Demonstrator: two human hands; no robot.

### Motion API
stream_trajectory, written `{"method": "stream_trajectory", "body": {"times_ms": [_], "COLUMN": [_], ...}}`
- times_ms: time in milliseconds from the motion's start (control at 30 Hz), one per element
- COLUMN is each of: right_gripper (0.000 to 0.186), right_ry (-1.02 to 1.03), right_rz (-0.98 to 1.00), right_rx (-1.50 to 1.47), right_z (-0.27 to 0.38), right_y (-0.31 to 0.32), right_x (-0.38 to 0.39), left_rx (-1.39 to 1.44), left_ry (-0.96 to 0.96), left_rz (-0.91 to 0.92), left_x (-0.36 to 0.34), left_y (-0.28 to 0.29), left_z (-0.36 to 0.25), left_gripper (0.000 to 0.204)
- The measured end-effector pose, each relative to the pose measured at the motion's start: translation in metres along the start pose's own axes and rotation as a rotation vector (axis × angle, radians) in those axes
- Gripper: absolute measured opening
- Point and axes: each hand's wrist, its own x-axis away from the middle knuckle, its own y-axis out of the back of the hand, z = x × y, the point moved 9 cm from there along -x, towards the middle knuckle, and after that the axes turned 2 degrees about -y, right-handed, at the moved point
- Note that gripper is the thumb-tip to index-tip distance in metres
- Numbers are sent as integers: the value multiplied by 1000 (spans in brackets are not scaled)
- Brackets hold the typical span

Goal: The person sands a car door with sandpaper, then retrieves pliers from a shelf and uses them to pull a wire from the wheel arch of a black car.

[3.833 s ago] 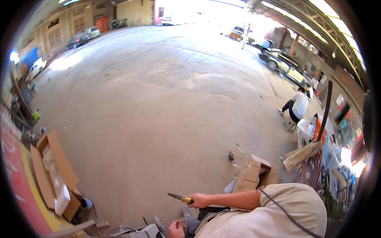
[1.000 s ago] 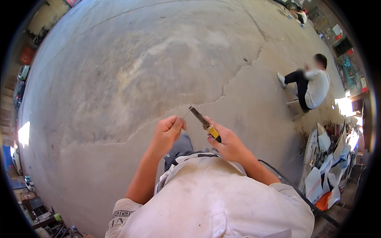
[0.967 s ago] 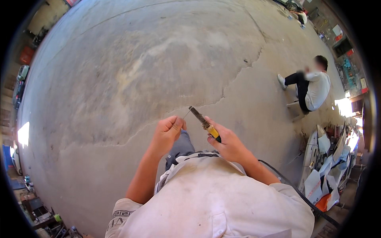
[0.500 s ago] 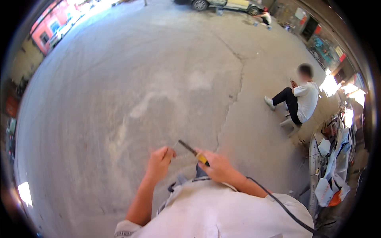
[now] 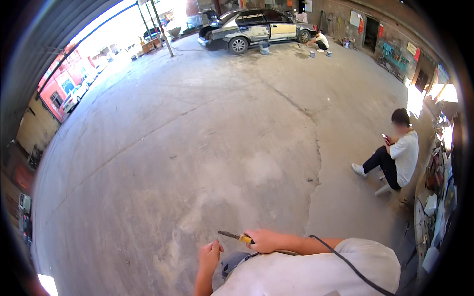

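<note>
My right hand is closed around a hand tool with a yellow and black handle. Its dark, narrow front part points left; I cannot make out the exact kind. My left hand is closed in a pinch just below the tool's tip. From its fingertips rises a thin, pale, wire-like strand, which reaches up near the tip. Whether strand and tip touch is too small to tell. Both hands are in front of my body, over the concrete floor.
A person sits on a low stool at the right, holding a phone. Far ahead, another person crouches by a partly sanded car, with buckets nearby. Piled parts line the right edge. A dark cord crosses my shirt.
The view has tilted up, so more of the car shows and my hands sit lower in the picture. The tool now lies more level, still in my right hand.
</note>
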Motion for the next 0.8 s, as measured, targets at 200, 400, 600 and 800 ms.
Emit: {"method": "stream_trajectory", "body": {"times_ms": [200,400,600,800], "right_gripper": [40,33,31,29], "right_ry": [-13,-80,-217,-299], "right_rz": [-11,-210,-382,-492], "right_rx": [18,63,30,108], "right_z": [-21,-44,-39,-42], "right_y": [96,201,326,455], "right_x": [-150,-322,-459,-615], "left_rx": [17,-92,-313,-604], "left_ry": [45,14,-167,-522], "left_rz": [-25,47,134,97], "left_x": [-177,-401,-605,-801], "left_y": [23,59,92,116], "left_z": [-20,-60,-167,-256], "left_gripper": [57,62,64,45]}}
